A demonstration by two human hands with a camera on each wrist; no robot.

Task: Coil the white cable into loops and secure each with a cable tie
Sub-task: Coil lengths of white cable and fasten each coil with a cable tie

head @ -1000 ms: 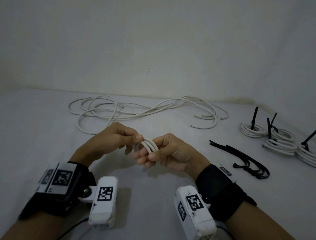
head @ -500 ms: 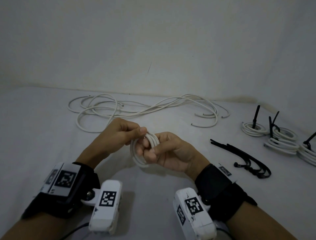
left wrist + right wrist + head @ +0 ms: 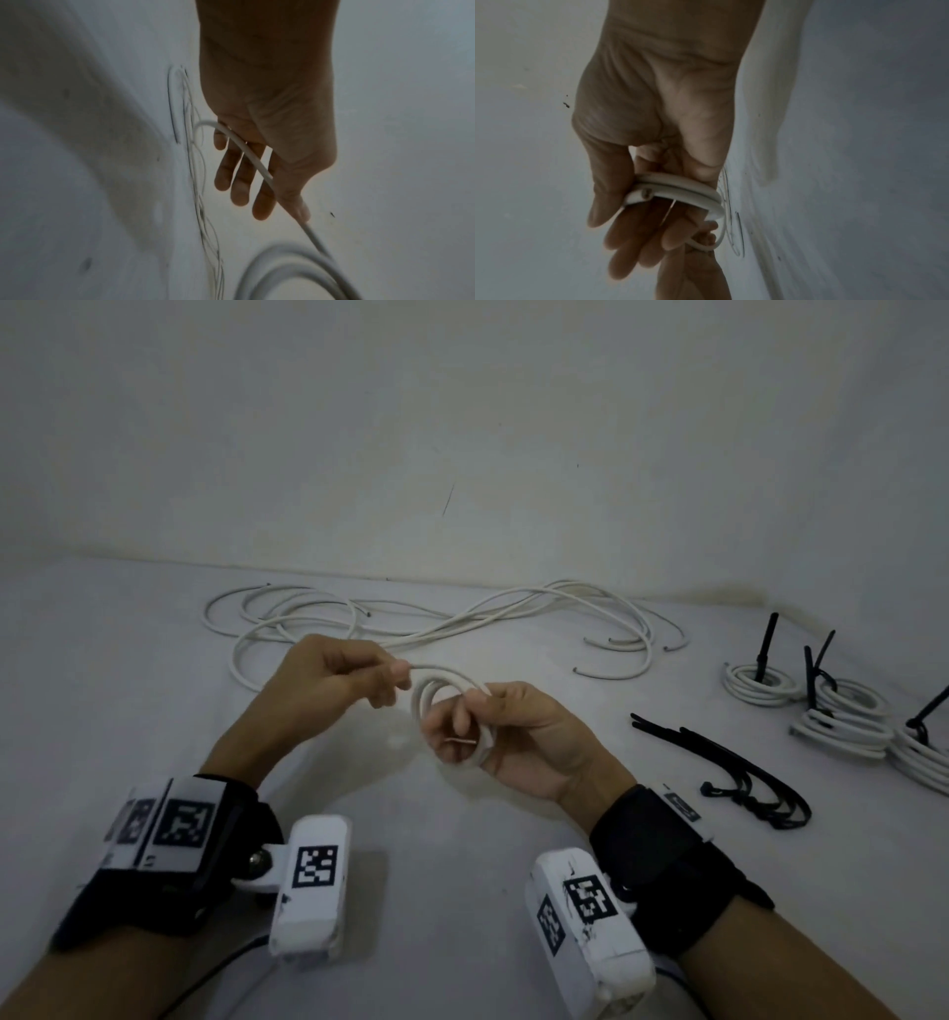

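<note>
Coil (image 3: 452, 711) now wider in gripping right hand (image 3: 513, 737), left hand (image 3: 339, 680) pinching strand farther left.

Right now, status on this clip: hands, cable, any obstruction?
Right hand grips the small white coil. Left hand pinches the cable's free end at the coil. Coil untied; black cable ties lie on the table to the right. Nothing obstructing.

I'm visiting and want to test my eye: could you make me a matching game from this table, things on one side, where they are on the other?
Things:
1. small coil
2. loose white cables
3. black cable ties
4. tied coils

Places:
A. far right of the table
B. lying loose, right of the hands
C. in the right hand
D. spread along the back

Pairs: 1-C, 2-D, 3-B, 4-A
</note>
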